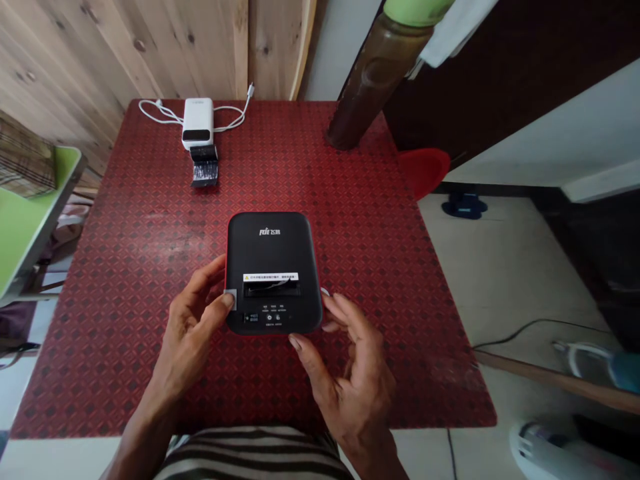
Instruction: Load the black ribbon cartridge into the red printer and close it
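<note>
A black receipt printer (273,247) with rounded corners and a red lower edge is in front of me, with a paper slot, a white warning strip (271,277) and small buttons on top. My left hand (197,320) grips its left side, thumb on a small grey tab (231,299) at the edge and fingers along the side. Around the near right corner curves my right hand (353,363), its fingers at the right side and its thumb at the front edge. A bit of white shows by the right fingertips; I cannot make out what it is.
A white power bank (198,120) with a white cable (235,121) lies at the far left of the red patterned table (360,253), a crumpled black-and-silver piece (205,167) before it. A tall brown bottle (373,80) with a green lid stands at the back right. A red stool (425,170) is beyond the right edge.
</note>
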`<state>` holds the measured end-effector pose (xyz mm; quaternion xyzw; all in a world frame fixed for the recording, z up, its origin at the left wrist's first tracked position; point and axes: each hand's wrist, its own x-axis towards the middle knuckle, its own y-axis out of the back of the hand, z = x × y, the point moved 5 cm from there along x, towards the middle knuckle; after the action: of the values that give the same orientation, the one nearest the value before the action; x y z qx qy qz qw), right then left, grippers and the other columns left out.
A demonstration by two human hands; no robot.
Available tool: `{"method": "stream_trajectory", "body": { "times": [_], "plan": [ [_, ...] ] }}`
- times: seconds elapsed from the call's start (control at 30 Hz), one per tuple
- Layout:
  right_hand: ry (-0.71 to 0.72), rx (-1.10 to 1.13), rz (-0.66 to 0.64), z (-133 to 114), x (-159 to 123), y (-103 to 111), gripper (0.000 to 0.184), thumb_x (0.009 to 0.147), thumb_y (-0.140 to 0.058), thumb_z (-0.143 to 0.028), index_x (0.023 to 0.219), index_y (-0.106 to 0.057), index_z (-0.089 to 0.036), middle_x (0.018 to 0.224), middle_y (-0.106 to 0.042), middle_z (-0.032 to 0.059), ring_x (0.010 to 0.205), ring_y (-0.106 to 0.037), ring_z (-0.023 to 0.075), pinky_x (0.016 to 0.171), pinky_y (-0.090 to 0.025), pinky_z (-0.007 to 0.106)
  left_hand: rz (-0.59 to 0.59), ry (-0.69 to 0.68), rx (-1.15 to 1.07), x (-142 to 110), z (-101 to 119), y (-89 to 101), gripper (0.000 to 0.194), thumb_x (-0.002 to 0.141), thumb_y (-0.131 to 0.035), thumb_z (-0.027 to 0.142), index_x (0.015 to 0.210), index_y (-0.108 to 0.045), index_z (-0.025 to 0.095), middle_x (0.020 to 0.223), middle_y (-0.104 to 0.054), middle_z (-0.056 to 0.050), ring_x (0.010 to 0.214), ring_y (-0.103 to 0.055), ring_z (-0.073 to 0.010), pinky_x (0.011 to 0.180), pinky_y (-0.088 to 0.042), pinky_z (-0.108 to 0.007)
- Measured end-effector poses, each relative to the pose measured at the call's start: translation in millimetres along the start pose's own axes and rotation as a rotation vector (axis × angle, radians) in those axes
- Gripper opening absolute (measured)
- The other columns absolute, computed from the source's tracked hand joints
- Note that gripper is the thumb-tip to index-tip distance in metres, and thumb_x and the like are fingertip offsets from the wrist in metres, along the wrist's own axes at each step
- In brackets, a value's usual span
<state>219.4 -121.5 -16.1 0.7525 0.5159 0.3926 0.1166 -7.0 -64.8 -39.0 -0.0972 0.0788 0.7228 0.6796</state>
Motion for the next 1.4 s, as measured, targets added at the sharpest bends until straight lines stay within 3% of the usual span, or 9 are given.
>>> {"method": "stream_trajectory", "body": {
  "times": [0.23, 0.4, 0.73, 0.83, 0.93, 1.03, 1.17, 1.3, 1.4],
  "plan": [
    [-0.084, 0.120, 0.018, 8, -6, -3, 0.063, 0.106, -0.083, -0.039, 0.163, -0.059, -0.027, 0.137, -0.084, 0.0125, 0.115, -0.085, 0.0252, 0.091, -0.074, 0.037, 0.020, 0.018, -0.013, -4, 3, -5.6, 0.050, 0.107, -0.080, 0.046, 0.155, -0.074, 0.035, 0.158, -0.075, -0.005, 0.139, -0.074, -0.0322, 0.108, -0.063, -0.041],
    [-0.144, 0.136, 0.025, 11, -8, -4, 0.062, 0.104, -0.086, -0.043, 0.159, -0.063, -0.026, 0.136, -0.084, 0.0116, 0.112, -0.086, 0.0237, 0.092, -0.074, 0.035, 0.033, 0.051, -0.064, -5, 5, -10.2, 0.049, 0.106, -0.080, 0.045, 0.154, -0.075, 0.034, 0.156, -0.077, -0.005, 0.142, -0.073, -0.0322, 0.116, -0.062, -0.043],
    [-0.122, 0.114, 0.002, 8, -2, 0, 0.055, 0.105, -0.083, -0.041, 0.153, -0.065, -0.024, 0.130, -0.086, 0.0123, 0.103, -0.087, 0.0251, 0.085, -0.075, 0.039, 0.060, 0.060, -0.086, -5, 1, -10.7, 0.056, 0.104, -0.081, 0.044, 0.158, -0.072, 0.033, 0.154, -0.078, -0.007, 0.138, -0.076, -0.0333, 0.117, -0.062, -0.048],
    [-0.058, 0.083, -0.052, 7, 15, 12, 0.044, 0.108, -0.078, -0.035, 0.149, -0.068, -0.025, 0.127, -0.086, 0.0106, 0.103, -0.086, 0.0244, 0.089, -0.075, 0.040, 0.027, 0.036, -0.099, -4, -3, -8.7, 0.056, 0.106, -0.077, 0.045, 0.161, -0.070, 0.034, 0.156, -0.076, -0.007, 0.137, -0.076, -0.0331, 0.115, -0.062, -0.046],
    [0.071, 0.016, -0.076, 1, 46, 20, 0.033, 0.111, -0.071, -0.022, 0.144, -0.072, -0.024, 0.132, -0.085, 0.0105, 0.116, -0.085, 0.0253, 0.101, -0.072, 0.042, 0.001, -0.004, -0.069, -2, -5, -6.7, 0.054, 0.107, -0.077, 0.047, 0.159, -0.071, 0.034, 0.156, -0.076, -0.007, 0.130, -0.078, -0.0308, 0.107, -0.063, -0.042],
    [0.142, -0.013, -0.154, -7, 78, 10, 0.031, 0.113, -0.064, -0.019, 0.143, -0.073, -0.023, 0.134, -0.085, 0.0106, 0.125, -0.082, 0.0262, 0.109, -0.069, 0.045, -0.003, -0.061, -0.042, 1, -5, -5.0, 0.054, 0.105, -0.078, 0.049, 0.156, -0.072, 0.031, 0.155, -0.076, -0.007, 0.132, -0.077, -0.0308, 0.107, -0.062, -0.040],
    [0.085, 0.097, -0.295, -16, 100, -14, 0.031, 0.118, -0.058, -0.031, 0.146, -0.070, -0.024, 0.137, -0.085, 0.0101, 0.127, -0.081, 0.0264, 0.111, -0.066, 0.049, -0.025, -0.110, -0.066, 3, -6, -5.0, 0.054, 0.105, -0.080, 0.049, 0.154, -0.071, 0.028, 0.156, -0.075, -0.010, 0.144, -0.071, -0.0343, 0.110, -0.063, -0.043],
    [-0.050, 0.199, -0.365, -16, 103, -21, 0.028, 0.120, -0.057, -0.041, 0.139, -0.071, -0.026, 0.112, -0.089, 0.0026, 0.102, -0.085, 0.0210, 0.094, -0.067, 0.038, -0.043, -0.087, -0.085, 4, -6, -5.2, 0.055, 0.105, -0.080, 0.050, 0.154, -0.070, 0.026, 0.153, -0.076, -0.011, 0.138, -0.075, -0.0329, 0.113, -0.061, -0.046],
    [0.020, 0.145, -0.440, -17, 109, -23, 0.020, 0.118, -0.061, -0.036, 0.116, -0.079, -0.028, 0.095, -0.085, -0.0005, 0.086, -0.082, 0.0188, 0.083, -0.064, 0.034, -0.043, -0.067, -0.076, 3, -5, -4.8, 0.056, 0.104, -0.080, 0.051, 0.153, -0.069, 0.026, 0.147, -0.077, -0.011, 0.129, -0.076, -0.0308, 0.110, -0.061, -0.044]
  ]
}}
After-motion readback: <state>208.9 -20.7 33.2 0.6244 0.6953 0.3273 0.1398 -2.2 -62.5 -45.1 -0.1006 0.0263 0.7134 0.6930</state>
